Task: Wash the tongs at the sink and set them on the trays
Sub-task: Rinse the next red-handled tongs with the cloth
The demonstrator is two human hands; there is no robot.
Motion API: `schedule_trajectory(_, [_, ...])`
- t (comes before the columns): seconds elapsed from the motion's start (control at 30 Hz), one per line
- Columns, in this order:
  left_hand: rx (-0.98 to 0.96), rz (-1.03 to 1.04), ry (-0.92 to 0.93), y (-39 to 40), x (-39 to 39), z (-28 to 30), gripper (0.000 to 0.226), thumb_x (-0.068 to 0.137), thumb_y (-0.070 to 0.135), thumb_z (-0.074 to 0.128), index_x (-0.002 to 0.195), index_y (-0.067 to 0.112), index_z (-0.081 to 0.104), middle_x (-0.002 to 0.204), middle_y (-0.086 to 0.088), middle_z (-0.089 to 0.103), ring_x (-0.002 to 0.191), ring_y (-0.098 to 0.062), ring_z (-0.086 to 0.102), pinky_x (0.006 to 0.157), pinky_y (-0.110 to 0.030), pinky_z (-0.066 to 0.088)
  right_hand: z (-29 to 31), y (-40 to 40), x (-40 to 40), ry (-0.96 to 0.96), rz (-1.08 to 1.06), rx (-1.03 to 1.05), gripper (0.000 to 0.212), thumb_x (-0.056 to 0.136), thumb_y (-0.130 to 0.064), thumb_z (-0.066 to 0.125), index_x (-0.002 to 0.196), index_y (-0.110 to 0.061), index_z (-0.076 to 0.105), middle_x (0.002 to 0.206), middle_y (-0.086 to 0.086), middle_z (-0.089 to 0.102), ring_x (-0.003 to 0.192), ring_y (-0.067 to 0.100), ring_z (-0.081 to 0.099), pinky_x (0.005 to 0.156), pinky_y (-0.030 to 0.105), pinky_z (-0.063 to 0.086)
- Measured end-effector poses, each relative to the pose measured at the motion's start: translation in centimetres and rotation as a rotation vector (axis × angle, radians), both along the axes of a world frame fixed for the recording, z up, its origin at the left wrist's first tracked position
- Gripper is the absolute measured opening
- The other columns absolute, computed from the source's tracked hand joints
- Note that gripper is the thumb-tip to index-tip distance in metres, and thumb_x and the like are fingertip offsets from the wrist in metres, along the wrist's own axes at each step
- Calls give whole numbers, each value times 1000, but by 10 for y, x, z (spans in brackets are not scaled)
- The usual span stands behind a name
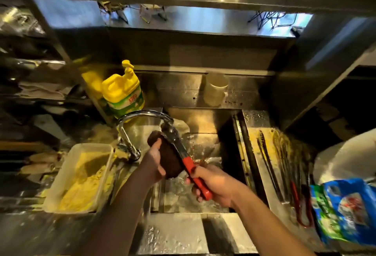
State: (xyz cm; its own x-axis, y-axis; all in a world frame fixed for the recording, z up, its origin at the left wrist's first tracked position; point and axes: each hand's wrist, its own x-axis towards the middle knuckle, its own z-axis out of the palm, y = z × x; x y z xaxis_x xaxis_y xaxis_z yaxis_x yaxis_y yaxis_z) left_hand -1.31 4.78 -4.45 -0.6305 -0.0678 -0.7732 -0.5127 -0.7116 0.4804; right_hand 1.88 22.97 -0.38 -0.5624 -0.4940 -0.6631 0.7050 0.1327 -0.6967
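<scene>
Tongs (184,160) over sink (205,117): red handle in right hand (211,184) grip, metal end up-left under tap (142,116); left hand (154,163) grip pressing scrubber (167,159); tray (262,164) right.

Yellow plastic pump bottle (122,92) label: you are seeing red print, too blurred to read.
Blue-green plastic packets (343,213): print unreadable.

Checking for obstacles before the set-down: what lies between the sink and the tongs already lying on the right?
In the head view, a dark upright divider wall separates the sink from the tongs on the wet tray surface.
</scene>
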Motion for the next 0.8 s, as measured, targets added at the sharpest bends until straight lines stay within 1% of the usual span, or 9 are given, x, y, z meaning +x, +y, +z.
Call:
schedule_trajectory(0.07, [-13, -65, 17, -9, -8, -10, 57, 103, 50, 34, 96, 6, 69, 84, -16, 76, 77, -28, 74, 70, -36, 57, -5, -18, 0, 57, 15, 105, 11, 91, -19, 53, 97, -10, 53, 72, 2, 60, 48, 14, 47, 41, 26, 37])
schedule_trajectory(0.1, [-43, -108, 8, -11, -11, -14, 52, 103, 46, 36, 91, 9, 69, 79, -14, 75, 73, -27, 71, 65, -34, 56, -8, -24, 0, 106, 12, 172, 12, 88, -22, 55, 93, -11, 55, 69, 2, 58, 46, 13, 46, 40, 27, 35])
schedule_trajectory(0.27, [-213, -261, -14, -7, -33, -20, 25, 99, 12, 48, 80, 10, 64, 80, -12, 67, 66, -24, 63, 65, -33, 54, -19, -36, 7, 179, 3, 295, 41, 65, -27, 69, 104, -19, 59, 62, 0, 54, 44, 13, 44, 37, 27, 36])
schedule_trajectory(0.4, [-258, -306, -27, 26, -39, -21, 21, 98, 7, 52, 83, 4, 65, 60, -13, 71, 56, -27, 68, 54, -37, 58, -21, -29, -2, 109, -125, 286, 19, 74, -14, 58, 92, -8, 55, 63, 2, 50, 42, 13, 43, 37, 25, 36])
schedule_trajectory(0.53, [-331, -219, -56, 32, -53, -24, 25, 99, 5, 48, 119, -1, 62, 102, -25, 71, 85, -34, 69, 82, -55, 58, -18, -29, -7, 148, -149, 371, 6, 81, -14, 54, 83, -9, 56, 60, 2, 53, 37, 11, 45, 35, 23, 37])
schedule_trajectory(0.57, [-343, -192, -50, 36, -54, -24, 24, 98, 2, 48, 117, -2, 62, 100, -25, 71, 83, -34, 70, 80, -57, 59, -17, -28, -9, 171, -154, 393, 6, 81, -15, 55, 82, -9, 57, 60, 2, 53, 35, 10, 45, 34, 22, 36])
schedule_trajectory(0.67, [-397, -152, -50, 44, -55, -24, 21, 94, -5, 46, 103, -1, 64, 78, -18, 72, 59, -27, 71, 50, -40, 59, -18, -26, -14, 231, -158, 427, 6, 79, -16, 55, 80, -12, 58, 57, 0, 52, 36, 10, 44, 37, 22, 35])
schedule_trajectory(0.77, [-378, -82, -60, 42, -62, -30, 27, 96, -4, 44, 116, -2, 62, 103, -27, 69, 87, -36, 71, 74, -54, 60, -19, -20, -17, 273, -100, 465, 6, 79, -18, 58, 78, -12, 60, 54, -2, 52, 34, 9, 44, 35, 22, 35])
schedule_trajectory(0.8, [-375, -65, -59, 42, -64, -30, 26, 96, -4, 42, 111, -1, 63, 102, -27, 69, 87, -36, 71, 73, -53, 60, -19, -19, -19, 281, -98, 481, 6, 79, -17, 59, 77, -12, 60, 54, -1, 52, 32, 9, 43, 35, 21, 34])
